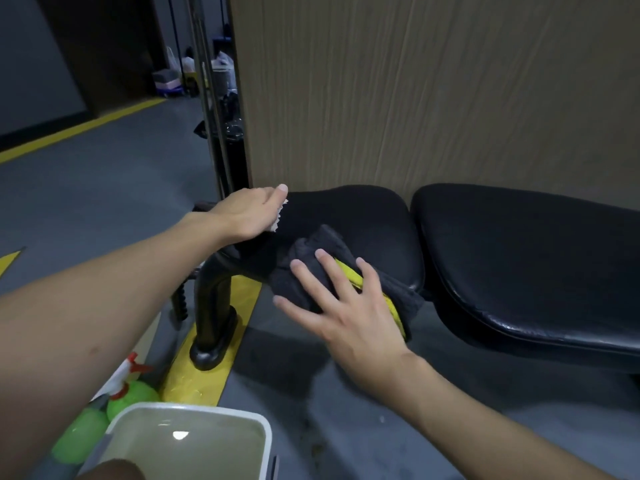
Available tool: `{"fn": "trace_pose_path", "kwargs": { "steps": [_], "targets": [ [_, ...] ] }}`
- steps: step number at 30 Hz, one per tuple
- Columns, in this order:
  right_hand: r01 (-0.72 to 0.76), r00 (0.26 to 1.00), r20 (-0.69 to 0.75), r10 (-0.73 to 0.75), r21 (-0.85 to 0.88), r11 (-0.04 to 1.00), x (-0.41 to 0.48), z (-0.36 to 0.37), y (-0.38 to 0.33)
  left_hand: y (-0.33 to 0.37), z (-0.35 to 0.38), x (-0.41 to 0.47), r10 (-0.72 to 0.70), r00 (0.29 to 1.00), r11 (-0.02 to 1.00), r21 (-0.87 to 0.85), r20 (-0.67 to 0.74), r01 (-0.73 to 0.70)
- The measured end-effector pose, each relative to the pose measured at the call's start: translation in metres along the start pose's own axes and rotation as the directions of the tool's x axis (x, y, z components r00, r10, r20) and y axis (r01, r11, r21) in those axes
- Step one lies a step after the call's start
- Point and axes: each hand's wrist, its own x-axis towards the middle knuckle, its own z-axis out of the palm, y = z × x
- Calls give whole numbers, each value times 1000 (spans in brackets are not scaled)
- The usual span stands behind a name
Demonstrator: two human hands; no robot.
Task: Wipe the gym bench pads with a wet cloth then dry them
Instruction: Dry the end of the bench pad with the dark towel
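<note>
A black gym bench stands against a wood-grain wall, with a small seat pad on the left and a long back pad on the right. My right hand presses flat, fingers spread, on a dark grey cloth with a yellow edge at the seat pad's front edge. My left hand rests on the seat pad's left end, with a scrap of white cloth showing under its fingers. Most of that white cloth is hidden.
A white tub of water sits on the floor at the bottom left, beside green spray bottles with red-and-white triggers. The bench's black leg stands on a yellow floor stripe. A metal rack rises behind the seat pad.
</note>
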Motion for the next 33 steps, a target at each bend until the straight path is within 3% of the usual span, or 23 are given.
{"fn": "trace_pose_path", "kwargs": {
  "steps": [3, 6, 10, 19, 21, 25, 33],
  "targets": [
    [-188, 975, -91, 204, 157, 969, -32, 4, 16, 0, 5, 0, 39, 999, 998, 57, -20, -38],
    [-468, 850, -53, 523, 380, 798, -45, 0, 31, 0, 9, 0, 55, 998, 990, 134, -32, -51],
    [-609, 717, 12, 697, 498, 617, -36, -1, 36, -2, 15, -1, 54, 998, 965, 257, -25, -46],
    [-724, 662, 298, 688, 492, 483, 24, -11, 91, 10, 13, 15, -29, 998, 928, 374, 49, 8],
    [-739, 655, 333, 678, 470, 483, 36, -7, 101, 13, 5, 19, -80, 982, 918, 396, 171, 6],
    [-756, 641, 371, 672, 456, 470, 63, 8, 125, 15, -17, 27, -164, 866, 919, 392, 473, -39],
    [-827, 561, 527, 638, 370, 422, 126, 33, 172, 20, -10, 31, -165, 872, 892, 447, 461, -67]
  ]
}}
